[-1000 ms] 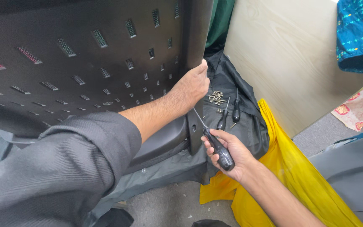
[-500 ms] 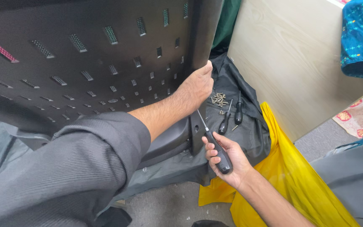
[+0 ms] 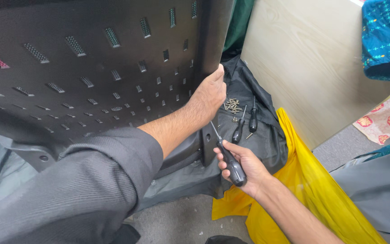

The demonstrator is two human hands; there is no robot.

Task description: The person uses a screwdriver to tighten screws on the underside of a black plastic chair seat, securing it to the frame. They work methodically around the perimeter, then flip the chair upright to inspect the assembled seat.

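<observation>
The right hand (image 3: 242, 165) is wrapped tight around the black handle of a screwdriver (image 3: 229, 158), with the fingers curled closed on it and the thin metal tip pointing up toward the big black panel (image 3: 91, 68). The screwdriver sits low in the middle of the view, just beside the bottom corner of that panel. The left hand (image 3: 208, 97) grips the right edge of the panel, thumb on one side and fingers bent around the other, so it is closed on the edge. A grey sleeve (image 3: 68, 185) covers that arm up to the elbow. The panel stands up tall and has many small slots cut in it. Behind the hands a black cloth (image 3: 258, 144) lies spread on the floor like an open bag. On it is a little heap of screws (image 3: 232, 105), and near the heap lie two more screwdrivers (image 3: 246, 124) with black handles, side by side. One loose screw rests close to them. A yellow cloth (image 3: 303, 180) lies next to the black one, touching its edge. A pale wooden board (image 3: 312, 63) leans up behind it all.
</observation>
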